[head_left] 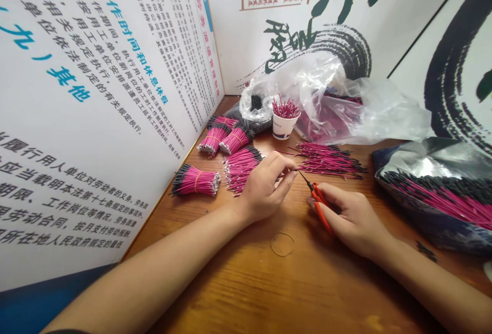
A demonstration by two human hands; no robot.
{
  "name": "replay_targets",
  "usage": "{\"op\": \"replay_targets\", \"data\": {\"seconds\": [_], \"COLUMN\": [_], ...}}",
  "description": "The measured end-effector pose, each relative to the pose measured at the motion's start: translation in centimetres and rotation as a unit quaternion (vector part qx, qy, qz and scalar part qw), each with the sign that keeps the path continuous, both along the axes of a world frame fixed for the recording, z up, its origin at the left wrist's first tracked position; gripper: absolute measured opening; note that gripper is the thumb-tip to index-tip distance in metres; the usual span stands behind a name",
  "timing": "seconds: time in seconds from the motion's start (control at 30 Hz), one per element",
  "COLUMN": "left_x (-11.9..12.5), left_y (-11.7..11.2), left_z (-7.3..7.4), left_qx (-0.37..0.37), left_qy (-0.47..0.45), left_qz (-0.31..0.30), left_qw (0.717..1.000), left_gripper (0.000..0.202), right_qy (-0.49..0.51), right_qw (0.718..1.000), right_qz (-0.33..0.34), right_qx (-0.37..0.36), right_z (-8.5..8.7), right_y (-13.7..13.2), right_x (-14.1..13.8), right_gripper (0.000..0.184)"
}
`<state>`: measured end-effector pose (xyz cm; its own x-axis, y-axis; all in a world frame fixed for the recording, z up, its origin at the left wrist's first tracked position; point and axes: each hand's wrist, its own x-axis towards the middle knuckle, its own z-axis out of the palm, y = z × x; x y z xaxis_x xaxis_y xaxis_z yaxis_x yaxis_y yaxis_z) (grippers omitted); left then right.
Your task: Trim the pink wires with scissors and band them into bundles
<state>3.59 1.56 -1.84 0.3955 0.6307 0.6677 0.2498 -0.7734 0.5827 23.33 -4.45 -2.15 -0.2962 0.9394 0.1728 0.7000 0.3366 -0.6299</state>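
Observation:
My left hand (265, 188) pinches a thin wire between thumb and forefinger, close to the black tips of orange-handled snips (317, 206) gripped in my right hand (349, 218). Just beyond my left hand lies a loose heap of pink wires with black ends (328, 160). Another loose heap (240, 167) sits partly under my left hand's knuckles. To its left are several wire bundles tied with rubber bands, the nearest being (196, 180). A slack rubber band (282, 244) lies on the wood below my hands.
A wooden table (246, 288) is walled by printed Chinese-text boards (96, 78) at left and back. A paper cup of cut wires (285, 125) stands among clear plastic bags (326, 103). A foil-backed bag of wires (434, 195) lies at right.

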Motion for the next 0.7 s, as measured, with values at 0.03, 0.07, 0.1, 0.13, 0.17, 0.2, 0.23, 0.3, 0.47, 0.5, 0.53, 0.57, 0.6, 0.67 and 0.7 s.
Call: {"op": "replay_targets", "data": {"seconds": [0.03, 0.07, 0.1, 0.13, 0.17, 0.2, 0.23, 0.3, 0.47, 0.5, 0.53, 0.57, 0.6, 0.67, 0.7], "left_x": [0.00, 0.00, 0.00, 0.01, 0.01, 0.02, 0.02, 0.03, 0.01, 0.01, 0.00, 0.00, 0.00, 0.00, 0.00], "left_y": [-0.01, -0.01, -0.02, -0.02, -0.01, 0.00, 0.01, 0.04, 0.04, 0.02, 0.01, 0.00, 0.00, 0.02, 0.02], "left_z": [-0.01, -0.02, -0.03, -0.05, -0.06, -0.07, -0.08, -0.09, -0.05, -0.05, -0.05, -0.05, -0.06, -0.08, -0.09], "left_qx": [-0.001, -0.002, -0.003, -0.004, -0.006, -0.007, -0.009, -0.013, -0.015, -0.015, -0.015, -0.014, -0.013, -0.012, -0.012], "left_qy": [0.000, 0.000, 0.000, 0.000, 0.000, -0.001, -0.002, -0.003, 0.000, 0.001, 0.001, 0.001, 0.001, 0.002, 0.002], "left_qz": [0.000, 0.000, 0.001, 0.002, 0.003, 0.005, 0.006, 0.004, 0.004, 0.004, 0.005, 0.005, 0.005, 0.004, 0.004], "left_qw": [1.000, 1.000, 1.000, 1.000, 1.000, 1.000, 1.000, 1.000, 1.000, 1.000, 1.000, 1.000, 1.000, 1.000, 1.000], "left_gripper": [0.006, 0.006, 0.006, 0.007, 0.007, 0.007, 0.007, 0.007, 0.008, 0.008, 0.008, 0.007, 0.007, 0.007, 0.007], "right_qy": [0.003, 0.006, 0.010, 0.013, 0.015, 0.016, 0.018, 0.019, 0.017, 0.015, 0.012, 0.010, 0.008, 0.008, 0.008], "right_qw": [1.000, 1.000, 1.000, 1.000, 1.000, 1.000, 1.000, 1.000, 1.000, 1.000, 1.000, 1.000, 1.000, 1.000, 1.000], "right_qz": [0.001, 0.002, 0.002, 0.003, 0.002, 0.001, -0.002, -0.008, -0.011, -0.010, -0.009, -0.008, -0.006, -0.003, -0.001], "right_qx": [-0.002, -0.005, -0.006, -0.006, -0.006, -0.004, -0.002, 0.000, 0.000, -0.001, -0.003, -0.005, -0.007, -0.012, -0.014], "right_z": [0.04, 0.08, 0.13, 0.17, 0.21, 0.25, 0.28, 0.32, 0.26, 0.21, 0.15, 0.09, 0.03, -0.03, -0.03], "right_y": [0.01, 0.03, 0.04, 0.06, 0.07, 0.07, 0.07, 0.03, -0.04, -0.04, -0.03, -0.03, -0.02, 0.01, 0.03], "right_x": [-0.02, -0.05, -0.09, -0.12, -0.16, -0.18, -0.20, -0.22, -0.18, -0.15, -0.12, -0.08, -0.04, 0.01, 0.02], "right_gripper": [0.025, 0.025, 0.026, 0.027, 0.027, 0.028, 0.028, 0.027, 0.027, 0.027, 0.027, 0.027, 0.027, 0.027, 0.028]}}
